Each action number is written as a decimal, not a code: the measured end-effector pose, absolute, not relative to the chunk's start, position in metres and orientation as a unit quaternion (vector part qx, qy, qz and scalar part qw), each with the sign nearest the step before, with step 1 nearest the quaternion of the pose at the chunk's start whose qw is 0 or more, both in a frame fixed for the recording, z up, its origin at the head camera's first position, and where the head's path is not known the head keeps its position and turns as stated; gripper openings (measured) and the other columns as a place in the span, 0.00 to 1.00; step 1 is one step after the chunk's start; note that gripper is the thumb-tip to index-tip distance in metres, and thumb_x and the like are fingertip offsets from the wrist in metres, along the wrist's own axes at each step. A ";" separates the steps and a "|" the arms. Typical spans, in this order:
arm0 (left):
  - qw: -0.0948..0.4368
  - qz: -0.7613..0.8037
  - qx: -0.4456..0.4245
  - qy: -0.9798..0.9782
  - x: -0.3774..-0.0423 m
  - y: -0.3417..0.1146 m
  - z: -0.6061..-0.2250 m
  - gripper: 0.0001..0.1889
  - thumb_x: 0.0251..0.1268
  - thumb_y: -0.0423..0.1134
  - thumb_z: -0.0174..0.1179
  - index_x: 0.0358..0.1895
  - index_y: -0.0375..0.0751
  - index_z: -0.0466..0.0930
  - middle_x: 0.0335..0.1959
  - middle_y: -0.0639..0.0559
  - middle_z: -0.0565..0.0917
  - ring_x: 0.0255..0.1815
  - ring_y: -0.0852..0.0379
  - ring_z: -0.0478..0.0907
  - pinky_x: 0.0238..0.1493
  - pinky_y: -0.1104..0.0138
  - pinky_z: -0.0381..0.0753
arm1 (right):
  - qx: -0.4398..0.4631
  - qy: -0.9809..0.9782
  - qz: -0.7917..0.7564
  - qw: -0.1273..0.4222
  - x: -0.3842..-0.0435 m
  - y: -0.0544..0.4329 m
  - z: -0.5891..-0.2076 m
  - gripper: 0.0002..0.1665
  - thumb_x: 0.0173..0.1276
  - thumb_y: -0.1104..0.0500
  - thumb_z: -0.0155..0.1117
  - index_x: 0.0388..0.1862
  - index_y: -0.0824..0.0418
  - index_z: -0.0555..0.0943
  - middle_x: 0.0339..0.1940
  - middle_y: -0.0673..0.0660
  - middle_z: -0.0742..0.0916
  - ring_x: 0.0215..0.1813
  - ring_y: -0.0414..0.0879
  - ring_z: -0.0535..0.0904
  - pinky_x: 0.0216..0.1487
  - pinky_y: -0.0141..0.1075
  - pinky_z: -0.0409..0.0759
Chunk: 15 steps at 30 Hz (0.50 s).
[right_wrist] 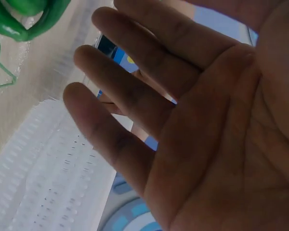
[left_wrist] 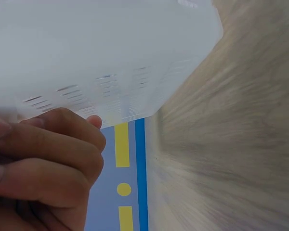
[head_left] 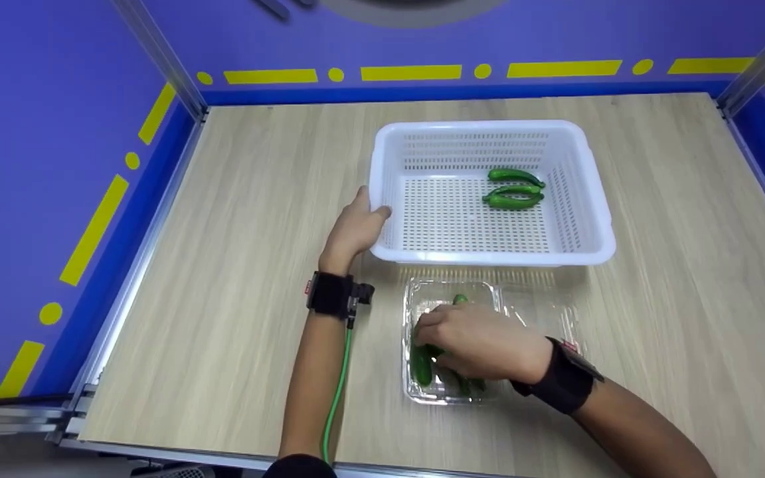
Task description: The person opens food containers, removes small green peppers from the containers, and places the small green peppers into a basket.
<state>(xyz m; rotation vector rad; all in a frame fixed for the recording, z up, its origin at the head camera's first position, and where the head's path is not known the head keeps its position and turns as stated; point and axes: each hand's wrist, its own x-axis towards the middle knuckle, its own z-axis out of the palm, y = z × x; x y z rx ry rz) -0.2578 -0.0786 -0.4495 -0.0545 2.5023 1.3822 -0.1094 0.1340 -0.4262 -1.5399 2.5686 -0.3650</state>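
Note:
A white perforated plastic basket (head_left: pixel 489 257) stands on the table, with three green chili peppers (head_left: pixel 514 201) at its right side. My left hand (head_left: pixel 356 229) grips the basket's left rim, thumb over the inside; curled fingers (left_wrist: pixel 58 168) show beside its wall in the left wrist view. In front of the basket lies a clear plastic clamshell box (head_left: pixel 437 401) holding several more green chili peppers (head_left: pixel 421 368). Over this box reaches my right hand (head_left: pixel 482 338), partly hiding the peppers. In the right wrist view its fingers (right_wrist: pixel 120 91) are loosely extended with nothing between them, near green peppers (right_wrist: pixel 7 24).
The clamshell's transparent lid (head_left: pixel 535 305) lies folded out to the right, partly under my right forearm. Blue panels (head_left: pixel 422 50) with yellow marks border the wooden table (head_left: pixel 256 232) at the back and sides. A green cable (head_left: pixel 337 398) runs along my left forearm.

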 end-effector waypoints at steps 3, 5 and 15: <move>0.142 0.479 -0.020 0.866 -0.258 -0.078 -0.450 0.24 0.77 0.46 0.49 0.70 0.43 0.63 0.53 0.42 0.83 0.48 0.48 0.85 0.49 0.56 0.82 | -0.505 0.853 -0.117 0.066 -0.107 0.132 -0.429 0.15 0.55 0.65 0.71 0.40 0.51 0.86 0.43 0.46 0.88 0.46 0.42 0.84 0.46 0.42 0.82; 0.141 0.481 -0.021 0.865 -0.258 -0.078 -0.450 0.24 0.77 0.46 0.50 0.70 0.44 0.63 0.53 0.42 0.83 0.47 0.49 0.85 0.48 0.56 0.83 | -0.504 0.853 -0.116 0.068 -0.106 0.132 -0.432 0.16 0.54 0.67 0.69 0.41 0.51 0.86 0.43 0.46 0.88 0.46 0.42 0.84 0.48 0.42 0.82; 0.140 0.480 -0.019 0.866 -0.258 -0.079 -0.450 0.26 0.77 0.46 0.49 0.73 0.44 0.61 0.54 0.41 0.83 0.47 0.48 0.85 0.48 0.56 0.83 | -0.501 0.857 -0.104 0.064 -0.103 0.130 -0.439 0.19 0.55 0.68 0.67 0.44 0.51 0.86 0.48 0.49 0.87 0.50 0.46 0.84 0.52 0.41 0.82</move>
